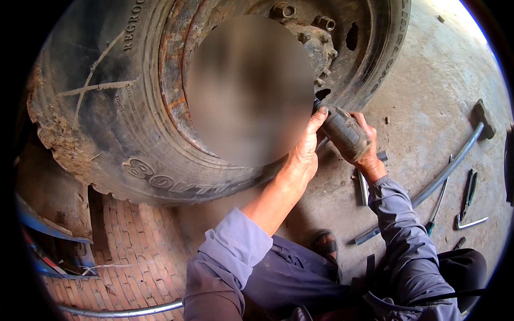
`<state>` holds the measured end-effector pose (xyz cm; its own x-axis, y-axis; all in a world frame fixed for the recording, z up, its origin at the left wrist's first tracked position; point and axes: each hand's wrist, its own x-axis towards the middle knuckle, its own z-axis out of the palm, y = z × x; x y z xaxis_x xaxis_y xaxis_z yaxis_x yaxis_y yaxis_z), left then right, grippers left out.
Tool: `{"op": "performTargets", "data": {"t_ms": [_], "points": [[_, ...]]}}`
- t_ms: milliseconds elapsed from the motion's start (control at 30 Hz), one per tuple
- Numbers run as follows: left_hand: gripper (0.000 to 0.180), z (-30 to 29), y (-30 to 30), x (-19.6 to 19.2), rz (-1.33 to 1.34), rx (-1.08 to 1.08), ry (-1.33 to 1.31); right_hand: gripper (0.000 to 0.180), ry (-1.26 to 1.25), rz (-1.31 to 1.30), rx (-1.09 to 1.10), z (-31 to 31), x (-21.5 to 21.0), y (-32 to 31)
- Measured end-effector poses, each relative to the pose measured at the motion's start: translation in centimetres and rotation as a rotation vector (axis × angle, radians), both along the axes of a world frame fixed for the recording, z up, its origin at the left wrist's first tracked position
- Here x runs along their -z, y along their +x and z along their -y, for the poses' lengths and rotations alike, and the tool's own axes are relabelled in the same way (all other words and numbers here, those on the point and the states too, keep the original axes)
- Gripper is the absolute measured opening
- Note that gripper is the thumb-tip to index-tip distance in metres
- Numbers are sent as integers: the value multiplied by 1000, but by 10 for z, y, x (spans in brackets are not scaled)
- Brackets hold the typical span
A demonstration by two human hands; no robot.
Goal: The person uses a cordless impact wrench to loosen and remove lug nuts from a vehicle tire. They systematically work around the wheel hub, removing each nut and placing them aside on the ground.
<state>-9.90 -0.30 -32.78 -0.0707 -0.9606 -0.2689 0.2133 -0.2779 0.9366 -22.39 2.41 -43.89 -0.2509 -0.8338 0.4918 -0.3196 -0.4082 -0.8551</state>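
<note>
Sleeves of grey-blue cloth fill the lower centre of the frame, both forearms rising from there toward mid-frame. Right hand (367, 147) is closed around a grey cylindrical tool (345, 131), which lies at centre right, just below the rusty wheel rim (174, 80). Long axis of the tool runs from lower right to upper left, its nose pointing at the rim edge of the large tyre (107, 123) (the hub area is blurred and cannot be read). Left hand (306, 152) is nearer the tyre: its fingers curl against the front end of the tool and its heel sits at the tyre wall. Both wrists are bent upward, elbows low. On the concrete floor (428, 91) at right lie a bent metal bar (447, 168), pliers (470, 195) and a screwdriver (436, 206), well apart from both hands.
</note>
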Motion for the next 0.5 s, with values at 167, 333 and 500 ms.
{"op": "performTargets", "data": {"t_ms": [167,333,500], "points": [[31,11,20,14,15,114,76,49,54,30,-169,3,-5,-8],[29,6,11,6,58,83,70,50,65,116,-295,10,4,-11],[30,7,7,17,26,96,42,50,144,180,-350,10,1,-12]]}}
